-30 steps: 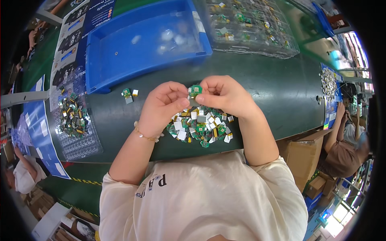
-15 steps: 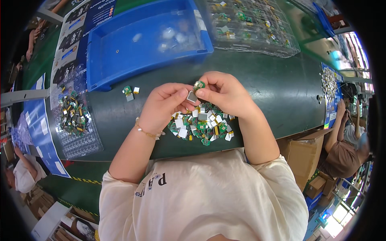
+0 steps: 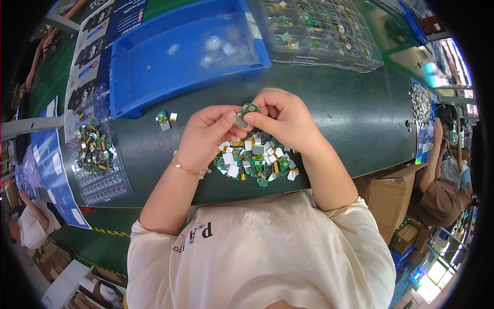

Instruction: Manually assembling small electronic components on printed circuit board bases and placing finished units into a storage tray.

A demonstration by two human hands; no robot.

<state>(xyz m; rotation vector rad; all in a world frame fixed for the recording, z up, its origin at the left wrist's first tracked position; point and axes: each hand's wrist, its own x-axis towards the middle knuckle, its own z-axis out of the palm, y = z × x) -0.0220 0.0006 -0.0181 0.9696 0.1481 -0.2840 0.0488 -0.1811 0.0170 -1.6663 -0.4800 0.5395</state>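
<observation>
Both of my hands meet over the near middle of the table, pinching a small green circuit board [image 3: 250, 108] with a flat silver-grey square piece [image 3: 241, 121] attached. My left hand [image 3: 212, 126] has thumb and fingers closed on the square's left edge. On the board side, my right hand [image 3: 282, 117] is closed, thumb on top; its fingertips are partly hidden. Just below lies a heap of similar circuit boards [image 3: 257, 160] with white and grey squares and yellow tape. A few loose boards [image 3: 163, 119] sit apart to the left, near the bin.
A blue plastic bin [image 3: 193, 86] stands beyond my hands, with clear trays of boards [image 3: 324, 57] at its right. On the left, a clear blister tray [image 3: 100, 189] carries another heap. A cardboard box [image 3: 389, 202] stands off the table's right edge. Other people work at both sides.
The board and its square have tilted and shifted slightly up and left between my fingers. My right hand has moved a little left; the grip stays closed.
</observation>
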